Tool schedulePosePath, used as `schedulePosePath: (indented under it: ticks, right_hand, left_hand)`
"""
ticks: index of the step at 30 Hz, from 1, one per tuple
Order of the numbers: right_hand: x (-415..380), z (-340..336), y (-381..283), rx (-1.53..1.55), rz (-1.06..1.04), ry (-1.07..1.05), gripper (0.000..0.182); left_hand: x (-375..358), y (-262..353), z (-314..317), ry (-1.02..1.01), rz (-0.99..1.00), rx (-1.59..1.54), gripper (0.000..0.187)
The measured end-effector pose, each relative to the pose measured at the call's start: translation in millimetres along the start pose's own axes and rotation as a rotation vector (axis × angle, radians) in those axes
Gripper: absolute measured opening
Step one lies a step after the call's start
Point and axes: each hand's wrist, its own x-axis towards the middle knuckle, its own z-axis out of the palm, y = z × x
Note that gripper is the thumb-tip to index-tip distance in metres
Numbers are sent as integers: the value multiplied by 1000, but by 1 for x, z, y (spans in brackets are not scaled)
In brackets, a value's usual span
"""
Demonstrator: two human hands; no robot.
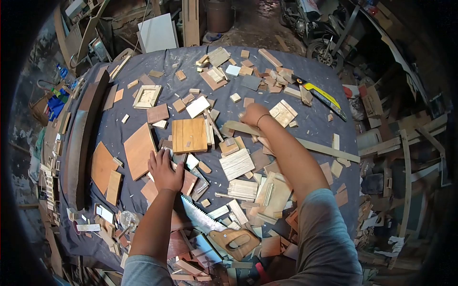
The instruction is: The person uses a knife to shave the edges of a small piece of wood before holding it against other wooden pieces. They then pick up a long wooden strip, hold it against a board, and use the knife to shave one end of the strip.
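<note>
Left hand (166, 172): palm down, fingers spread at the edge of the flat brown wood panel (137, 150), which lies on the dark cloth (176, 59).
Right hand (256, 116): fingers curled; cannot tell whether they pinch anything.
Wood strip (322, 147): passes beneath the right forearm (291, 157).
Step in hand: likely picking through loose offcuts (237, 164).
Next move: calls for a sure fingertip grip, clear of the handsaw (205, 219).

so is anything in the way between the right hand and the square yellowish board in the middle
Yes: one end of a long strip, a thin dark stick and narrow pale strips lie between the right hand and the square board, the pale strips along its right side.
</note>
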Motion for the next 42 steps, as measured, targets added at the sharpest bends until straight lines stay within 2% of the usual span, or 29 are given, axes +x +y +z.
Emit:
schedulePosePath:
  ticks: [1, 3, 4, 5, 7, 8, 9, 11, 15, 16, 19, 21, 23, 25, 29, 31, 32, 33, 34, 35, 36, 37, 38, 39, 40, 41, 42]
  right_hand:
    - [2, 1, 5, -3, 6, 5, 44]
    - [13, 4, 19, 946, -72, 92, 35]
    - [-19, -20, 11, 1154, -108, 59, 26]
    - [-28, -21, 12, 1147, -106, 65, 26]
    - [-47, -26, 16, 1649, -306, 158, 18]
    - [-65, -33, 18, 1722, -370, 77, 22]
    - [-85, -38, 17, 1712, -371, 86, 22]
    - [-132, -46, 5, 1897, -482, -127, 29]
    - [-238, -49, -26, 1887, -541, -154, 37]
    - [-268, -45, -33, 1908, -497, -88, 39]
    - [-358, -12, -49, 1967, -398, 49, 39]
    - [-420, 20, -58, 2024, -391, -1, 39]
    - [-490, 43, -79, 1901, -117, 46, 39]
    - [-551, 58, -96, 1833, 30, 54, 40]
    - [-640, 96, -120, 1726, 47, 136, 39]
    - [-665, 121, -134, 1763, 83, 98, 38]
    - [-673, 130, -146, 1805, 93, 88, 33]
    - [-678, 135, -154, 1812, 86, 87, 33]
    - [-679, 139, -163, 1753, 77, -1, 35]
    - [-681, 140, -173, 1695, 69, -93, 36]
    - [-683, 123, -188, 1702, 101, -120, 35]
    - [-680, 120, -202, 1761, 65, -73, 40]
    - [-678, 113, -210, 1802, 56, -99, 43]
    - [-677, 107, -216, 1840, 46, -122, 46]
    - [-674, 108, -219, 1888, 6, -216, 47]
    - [-670, 109, -221, 1931, -38, -309, 48]
    - [-670, 105, -226, 1921, -58, -389, 44]
  left_hand:
    - [0, 0, -1, -1, 3, 12, 60]
    - [0, 1, -3, -1, 4, -4, 60]
    - [1, 1, -3, -2, 1, 3, 60]
    - [0, 1, -3, -5, -3, 9, 60]
    - [-1, 1, -4, -2, -4, 0, 60]
    - [-1, 1, -3, 1, -9, -1, 61]
    - [0, 1, -3, 4, -6, -13, 61]
    - [-2, 0, -4, -4, -8, -5, 61]
    - [-2, 1, -8, -25, -37, -53, 61]
    - [-2, 0, -7, -25, -39, -41, 62]
    - [-4, 2, -13, -38, -42, -32, 63]
    - [-5, 2, -13, -33, -48, -43, 63]
    - [-8, -1, -17, -33, -36, -67, 63]
    - [-10, -9, -12, -1, 8, -70, 58]
    - [-22, -10, -24, -52, 16, -131, 62]
    - [-31, 3, -45, -77, -134, -161, 61]
    - [-36, 10, -50, -19, -161, -214, 58]
    - [-37, 10, -60, -105, -62, -306, 52]
    - [-50, 23, -86, -175, 7, -648, 48]
    - [-65, 32, -113, -487, -16, -876, 48]
    - [-71, 34, -127, -662, 211, -688, 49]
    - [-101, 32, -134, -833, 202, -1089, 49]
    - [-133, 34, -188, -1014, 313, -1196, 52]
    - [-161, 34, -249, -1151, 442, -1178, 57]
    - [-191, 23, -282, -1308, 414, -1254, 59]
    - [-215, 12, -309, -1360, 506, -1226, 61]
    - [-235, -3, -324, -1212, 784, -1138, 57]
